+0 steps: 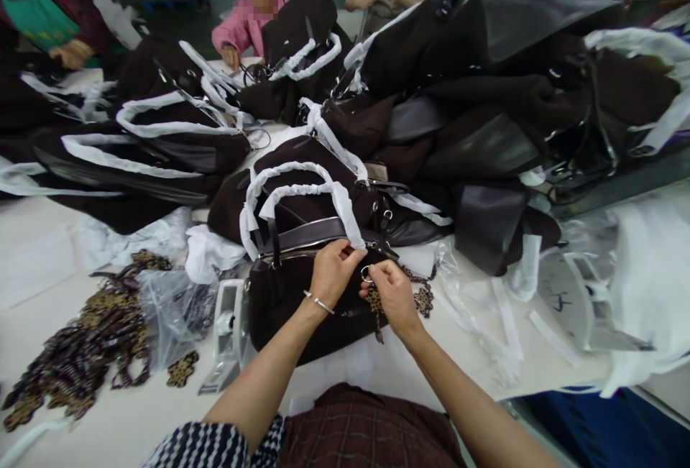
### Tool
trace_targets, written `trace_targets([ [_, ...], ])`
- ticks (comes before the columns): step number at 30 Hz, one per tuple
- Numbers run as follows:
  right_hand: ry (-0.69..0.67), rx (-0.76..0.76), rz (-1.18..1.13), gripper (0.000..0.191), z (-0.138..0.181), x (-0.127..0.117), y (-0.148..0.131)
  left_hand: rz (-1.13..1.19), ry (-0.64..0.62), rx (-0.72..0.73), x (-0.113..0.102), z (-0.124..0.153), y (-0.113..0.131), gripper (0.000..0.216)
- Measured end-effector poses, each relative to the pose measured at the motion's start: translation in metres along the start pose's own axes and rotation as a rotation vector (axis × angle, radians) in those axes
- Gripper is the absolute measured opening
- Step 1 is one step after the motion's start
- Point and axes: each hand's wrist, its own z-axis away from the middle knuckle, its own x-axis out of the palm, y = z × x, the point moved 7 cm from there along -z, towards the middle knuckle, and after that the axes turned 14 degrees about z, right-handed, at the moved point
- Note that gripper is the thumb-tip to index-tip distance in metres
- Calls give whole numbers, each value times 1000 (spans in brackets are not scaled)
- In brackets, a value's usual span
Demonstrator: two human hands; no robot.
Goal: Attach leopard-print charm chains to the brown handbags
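Note:
A dark brown handbag (291,288) lies in front of me, its two handles wrapped in white paper. My left hand (335,270) is closed in a pinch at the lower end of the near wrapped handle (348,220), by the zipper's right end. Just to the right, my right hand (392,294) pinches the silver ring (366,274) of a bag charm. The charm's leopard-patterned flower pieces (423,301) and dark braided strands hang around that hand against the bag. My right fingers partly hide the charm.
At left lies a pile of similar charms (91,338) beside a clear plastic bag (175,317) and a white tape dispenser (229,324). More dark handbags (177,148) are heaped across the table. White wrapping (652,274) lies at right. Several people work beyond the table.

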Motion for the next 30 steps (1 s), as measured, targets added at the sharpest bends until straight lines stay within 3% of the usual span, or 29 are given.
trace_targets([
  [5, 32, -52, 67, 31, -1, -5, -27, 461, 51, -57, -2, -8, -1, 36],
  [9, 76, -70, 97, 33, -9, -8, -47, 657, 61, -152, 2, -11, -5, 40],
  [19, 90, -90, 287, 28, -12, -16, -54, 819, 24, -246, 9, 4, -8, 37],
  [26, 175, -213, 493, 21, -4, -21, -59, 813, 42, -229, 11, 6, -8, 37],
  [30, 169, -191, 469, 20, -3, -18, -55, 784, 52, -218, 11, 7, -8, 36],
])
